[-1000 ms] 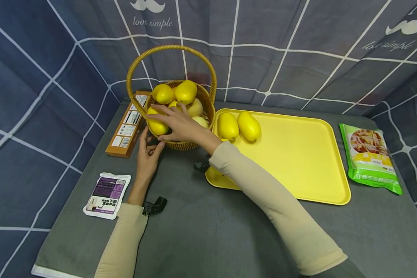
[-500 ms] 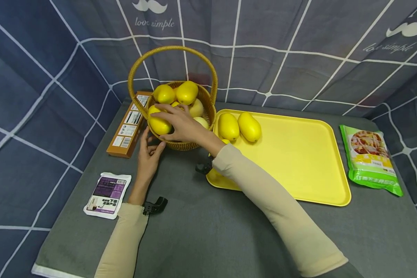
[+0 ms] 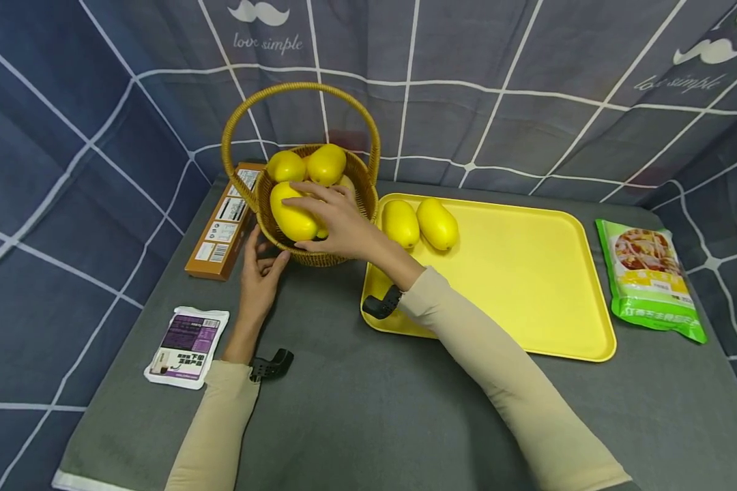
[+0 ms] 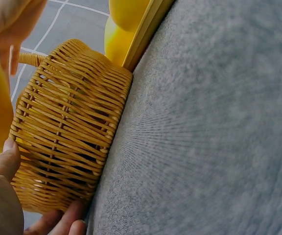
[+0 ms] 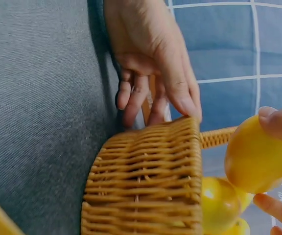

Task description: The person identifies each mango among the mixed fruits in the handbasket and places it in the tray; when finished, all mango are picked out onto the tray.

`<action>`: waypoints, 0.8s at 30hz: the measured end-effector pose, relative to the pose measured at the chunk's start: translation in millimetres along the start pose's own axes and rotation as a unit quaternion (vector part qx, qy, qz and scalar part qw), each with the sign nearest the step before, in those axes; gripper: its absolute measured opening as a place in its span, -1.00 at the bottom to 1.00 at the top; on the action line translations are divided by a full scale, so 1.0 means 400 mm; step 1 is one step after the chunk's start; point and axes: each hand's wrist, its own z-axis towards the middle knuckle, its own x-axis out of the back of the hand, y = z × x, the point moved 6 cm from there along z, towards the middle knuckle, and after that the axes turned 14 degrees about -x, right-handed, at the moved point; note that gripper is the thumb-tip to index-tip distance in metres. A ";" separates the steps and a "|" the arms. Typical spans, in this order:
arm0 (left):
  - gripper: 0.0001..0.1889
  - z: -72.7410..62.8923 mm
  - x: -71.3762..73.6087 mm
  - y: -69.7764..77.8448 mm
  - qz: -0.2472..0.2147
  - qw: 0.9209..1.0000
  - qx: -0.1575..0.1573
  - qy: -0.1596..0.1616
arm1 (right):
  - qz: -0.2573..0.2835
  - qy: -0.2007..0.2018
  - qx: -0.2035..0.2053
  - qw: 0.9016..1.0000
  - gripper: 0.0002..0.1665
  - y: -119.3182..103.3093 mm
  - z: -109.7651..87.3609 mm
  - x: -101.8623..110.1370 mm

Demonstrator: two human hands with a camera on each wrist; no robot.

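Observation:
My right hand (image 3: 347, 225) holds a smooth yellow mango (image 3: 291, 213) over the front of the brown wicker basket (image 3: 325, 260). In the right wrist view, the thumb and fingers pinch this mango (image 5: 253, 159) above the rim, apart from the fruit below. More mangoes (image 3: 328, 164) lie in the basket, partly hidden by the right hand. At the basket's front left is my left hand (image 3: 259, 283). Its thumb presses the rim and its fingers hold the woven side (image 4: 67, 127) low down, as the left wrist view shows.
A yellow tray (image 3: 528, 273) stands right of the basket, with two mangoes (image 3: 437, 224) at its left end. An orange-brown box (image 3: 221, 232) lies left of the basket, a purple-and-white pouch (image 3: 187, 346) nearer the front. On the far right is a green food bag (image 3: 654, 279).
My right hand has drawn the mango up and to the right from the basket's left side. The left hand keeps its place at the rim.

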 end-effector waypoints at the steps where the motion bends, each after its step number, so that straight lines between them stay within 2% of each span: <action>1: -0.23 0.000 0.000 0.000 -0.001 1.000 0.000 0.001 | 0.009 0.010 0.004 1.000 -0.20 0.003 -0.011 0.009; 8: -0.23 -0.003 0.002 0.000 -0.004 1.000 0.005 0.003 | 0.065 0.057 0.029 0.996 -0.23 0.027 -0.094 0.060; 16: -0.23 -0.012 -0.001 -0.001 0.000 1.000 0.010 0.003 | 0.103 0.087 0.026 0.991 -0.23 0.071 -0.207 0.105; 20: -0.23 -0.010 -0.003 0.001 -0.002 1.000 0.005 0.002 | 0.117 0.103 0.016 0.988 -0.24 0.101 -0.283 0.124; 24: -0.23 -0.008 -0.002 0.003 -0.002 1.000 0.005 0.005 | 0.115 0.111 -0.012 0.987 -0.21 0.137 -0.356 0.135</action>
